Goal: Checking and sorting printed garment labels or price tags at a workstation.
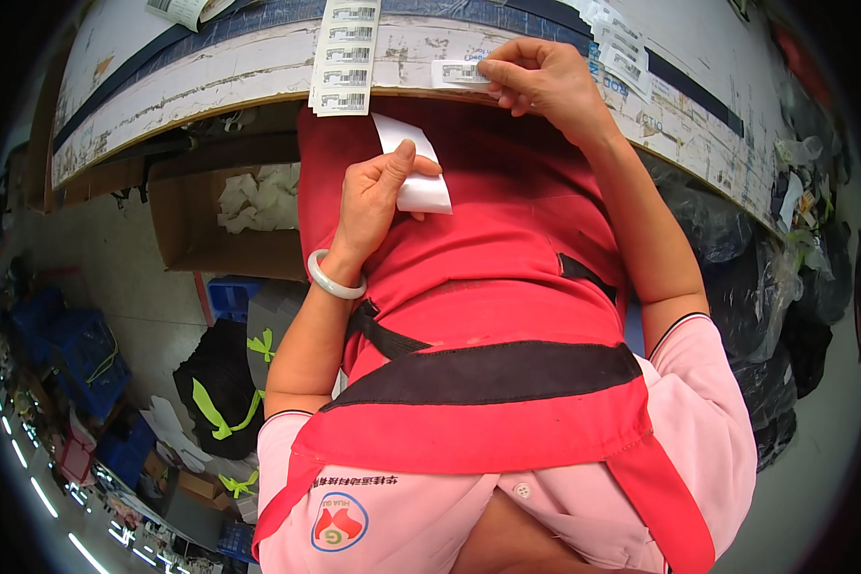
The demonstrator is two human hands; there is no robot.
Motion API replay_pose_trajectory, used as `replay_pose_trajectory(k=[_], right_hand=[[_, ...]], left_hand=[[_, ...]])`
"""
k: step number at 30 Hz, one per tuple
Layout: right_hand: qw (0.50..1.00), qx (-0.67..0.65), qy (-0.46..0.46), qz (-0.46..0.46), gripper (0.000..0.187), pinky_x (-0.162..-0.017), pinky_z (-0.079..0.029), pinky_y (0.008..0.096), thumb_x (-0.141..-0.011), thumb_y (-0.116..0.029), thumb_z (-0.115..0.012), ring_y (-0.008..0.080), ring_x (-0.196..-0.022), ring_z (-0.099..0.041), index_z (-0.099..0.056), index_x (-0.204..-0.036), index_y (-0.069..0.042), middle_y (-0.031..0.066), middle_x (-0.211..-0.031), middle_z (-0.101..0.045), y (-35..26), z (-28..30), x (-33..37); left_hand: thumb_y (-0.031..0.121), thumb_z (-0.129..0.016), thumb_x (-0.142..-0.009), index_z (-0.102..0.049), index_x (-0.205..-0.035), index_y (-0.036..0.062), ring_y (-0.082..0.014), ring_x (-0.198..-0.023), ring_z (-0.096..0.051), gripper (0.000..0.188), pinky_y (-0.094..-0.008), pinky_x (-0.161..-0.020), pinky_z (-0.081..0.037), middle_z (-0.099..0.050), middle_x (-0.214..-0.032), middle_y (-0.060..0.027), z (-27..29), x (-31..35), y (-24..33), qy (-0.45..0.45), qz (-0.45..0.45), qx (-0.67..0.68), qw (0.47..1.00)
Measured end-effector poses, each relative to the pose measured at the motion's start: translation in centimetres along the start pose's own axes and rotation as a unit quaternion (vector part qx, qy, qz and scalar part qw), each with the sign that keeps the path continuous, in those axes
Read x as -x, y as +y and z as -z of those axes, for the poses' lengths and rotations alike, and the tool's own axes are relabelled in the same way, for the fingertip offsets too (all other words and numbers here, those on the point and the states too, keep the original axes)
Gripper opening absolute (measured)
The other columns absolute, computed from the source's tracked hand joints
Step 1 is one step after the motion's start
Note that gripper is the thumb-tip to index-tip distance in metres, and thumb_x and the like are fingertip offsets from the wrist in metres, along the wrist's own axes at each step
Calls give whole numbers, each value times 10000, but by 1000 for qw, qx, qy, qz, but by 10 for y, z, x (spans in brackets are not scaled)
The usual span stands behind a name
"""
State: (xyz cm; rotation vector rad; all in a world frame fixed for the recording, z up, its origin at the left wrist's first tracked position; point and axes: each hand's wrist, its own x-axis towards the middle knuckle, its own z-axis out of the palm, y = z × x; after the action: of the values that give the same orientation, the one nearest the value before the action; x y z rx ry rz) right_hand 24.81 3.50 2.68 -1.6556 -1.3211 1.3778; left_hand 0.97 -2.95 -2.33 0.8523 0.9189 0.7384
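Observation:
My left hand (371,199), with a pale bangle (335,277) at the wrist, pinches a blank white strip of paper (425,196) between thumb and fingers, over the red apron (488,249). At the table's near edge, my right hand (553,88) has thumb and forefinger closed on one end of a small white printed label (456,74). The label lies at or just above the worn white tabletop (258,78); I cannot tell whether it touches. To its left, a strip of barcode labels (345,59) runs down to the table edge.
More label strips (624,55) lie on the table's right side, and a paper roll (184,10) at the far left. Below the table stands a cardboard box (177,225) with crumpled paper (260,199). Dark plastic bags (737,287) fill the right; blue crates (81,349) stand left.

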Motion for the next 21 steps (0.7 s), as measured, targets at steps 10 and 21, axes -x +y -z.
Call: replay_pose_trajectory(k=[10, 21], right_hand=[[1000, 16, 8, 2, 191, -520, -479, 185, -886, -193, -672, 51, -601, -568, -675, -928, -7, 12, -737, -638, 0, -1, 0], [997, 71, 14, 28, 204, -533, -494, 189, -897, -217, -659, 50, -608, -578, -672, -932, -17, 8, -738, -638, -2, -7, 2]], left_hand=[[416, -514, -977, -692, -880, -48, -126, -571, -608, 507, -229, -492, -484, -653, -750, -92, 0, 0, 0, -6, 2, -5, 1000], [401, -512, -982, -692, -882, -46, -124, -591, -615, 492, -229, -497, -484, -656, -760, -88, 0, 1, -1, -5, 5, -3, 1000]])
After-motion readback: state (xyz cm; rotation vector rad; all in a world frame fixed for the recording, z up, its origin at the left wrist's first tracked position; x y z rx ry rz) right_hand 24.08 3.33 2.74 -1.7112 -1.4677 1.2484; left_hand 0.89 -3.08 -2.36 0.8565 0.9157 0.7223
